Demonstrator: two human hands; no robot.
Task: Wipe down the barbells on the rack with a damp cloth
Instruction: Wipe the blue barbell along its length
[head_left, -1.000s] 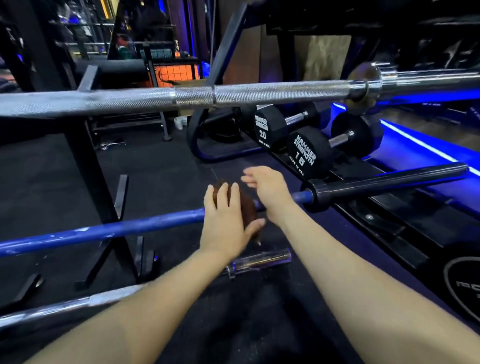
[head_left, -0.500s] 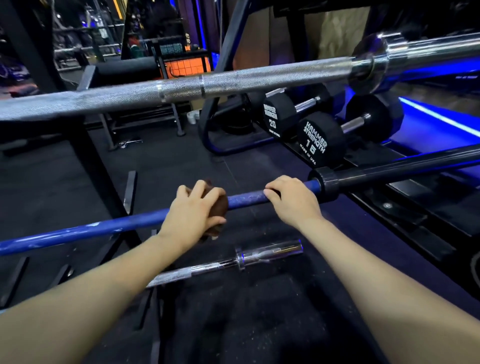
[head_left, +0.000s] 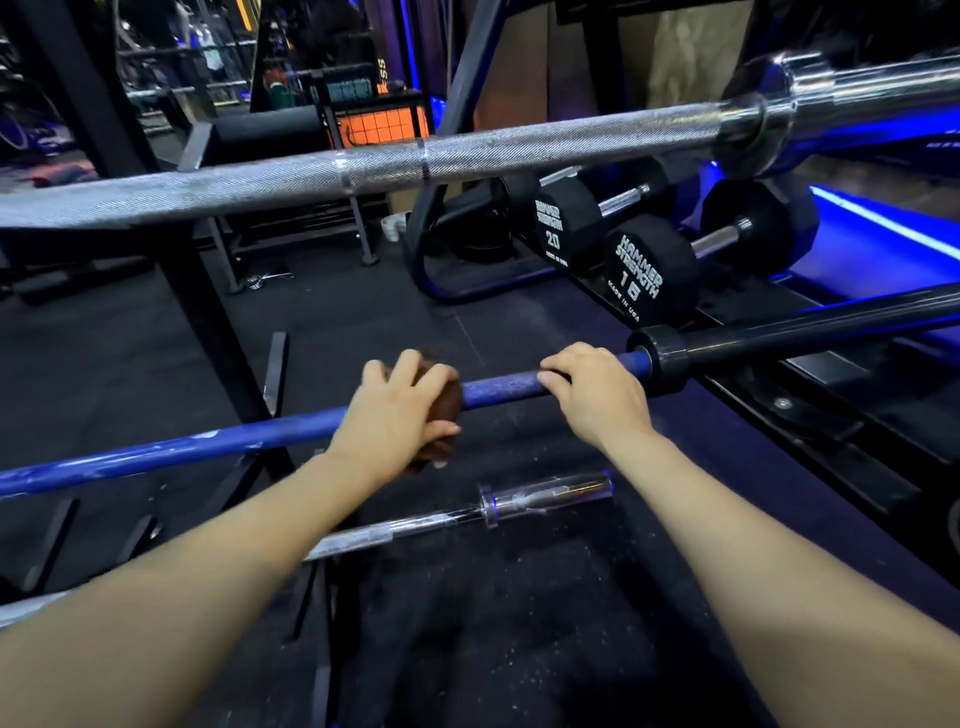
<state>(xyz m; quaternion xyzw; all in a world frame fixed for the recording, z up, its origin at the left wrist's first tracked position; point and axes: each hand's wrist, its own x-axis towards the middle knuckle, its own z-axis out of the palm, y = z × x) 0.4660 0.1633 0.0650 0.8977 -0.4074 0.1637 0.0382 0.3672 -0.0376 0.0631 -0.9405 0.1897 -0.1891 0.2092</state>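
Note:
A blue barbell (head_left: 498, 387) with a black sleeve runs across the middle of the head view. My left hand (head_left: 397, 415) grips a brown cloth (head_left: 448, 402) wrapped round the blue shaft. My right hand (head_left: 595, 392) holds the same shaft, fingers curled over it, just left of the black collar (head_left: 660, 358). Above it a silver knurled barbell (head_left: 467, 156) crosses the view. A third, chrome barbell (head_left: 519, 506) lies lower down, below my hands. The black rack upright (head_left: 208, 312) stands at the left.
Black dumbbells (head_left: 639, 270) marked 20 and 16 rest on a low rack at the right. A black rubber floor lies below. A bench and an orange grid crate (head_left: 384, 127) stand at the back. Blue light strips glow at the far right.
My left hand closed round the cloth on the blue bar and stays left of my right hand. My right hand came down from hovering and curled over the shaft by the collar.

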